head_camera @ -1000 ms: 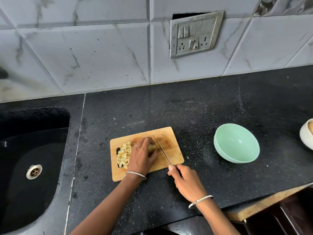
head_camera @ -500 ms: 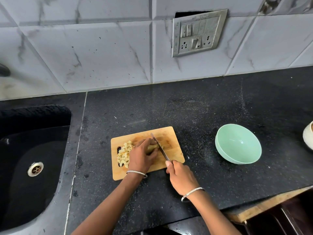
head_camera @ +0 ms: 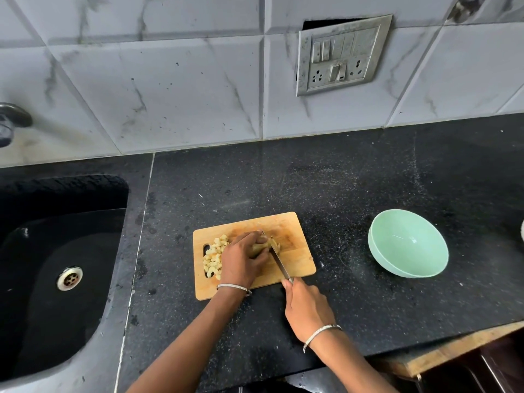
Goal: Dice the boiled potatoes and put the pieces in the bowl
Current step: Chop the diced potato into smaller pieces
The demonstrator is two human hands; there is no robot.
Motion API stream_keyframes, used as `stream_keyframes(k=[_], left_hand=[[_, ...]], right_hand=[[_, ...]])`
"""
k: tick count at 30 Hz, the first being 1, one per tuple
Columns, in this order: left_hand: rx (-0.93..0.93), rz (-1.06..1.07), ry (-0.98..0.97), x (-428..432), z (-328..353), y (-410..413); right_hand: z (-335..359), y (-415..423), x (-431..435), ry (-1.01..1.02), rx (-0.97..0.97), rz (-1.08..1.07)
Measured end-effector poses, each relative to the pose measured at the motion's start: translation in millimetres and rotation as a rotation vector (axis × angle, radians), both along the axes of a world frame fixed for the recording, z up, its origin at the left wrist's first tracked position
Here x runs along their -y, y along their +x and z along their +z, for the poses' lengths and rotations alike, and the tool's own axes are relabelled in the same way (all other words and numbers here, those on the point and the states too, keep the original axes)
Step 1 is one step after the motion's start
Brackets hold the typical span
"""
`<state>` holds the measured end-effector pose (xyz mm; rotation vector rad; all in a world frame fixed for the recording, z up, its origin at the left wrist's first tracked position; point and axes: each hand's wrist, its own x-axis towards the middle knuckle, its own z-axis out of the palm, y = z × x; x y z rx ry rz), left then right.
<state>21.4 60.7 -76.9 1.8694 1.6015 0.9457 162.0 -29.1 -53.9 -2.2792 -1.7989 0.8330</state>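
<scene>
Head: L hand [head_camera: 241,262] holds potato [head_camera: 259,247] on board [head_camera: 296,260]; R hand [head_camera: 307,310] grips knife [head_camera: 279,260].

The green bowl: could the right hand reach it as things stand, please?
Probably yes: the bowl sits on the counter right of the cutting board, with nothing between it and the right hand, though that hand grips the knife.

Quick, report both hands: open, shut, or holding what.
Left hand: fingers curled over the potato, holding it down on the cutting board.
Right hand: grips the knife, blade against the potato.
</scene>
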Motion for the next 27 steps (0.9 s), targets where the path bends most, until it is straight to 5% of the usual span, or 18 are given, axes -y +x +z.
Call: stream_keyframes(k=[16,27], left_hand=[[-0.076,-0.096,0.020,-2.2,6.5,-3.2],[-0.396,0.020,-0.153,-20.3,21.1,29.3]], right_hand=[[-2.1,2.6,-7.0,0.035,-0.080,-0.005],[-2.7,1.4,-8.3,0.017,-0.067,-0.022]])
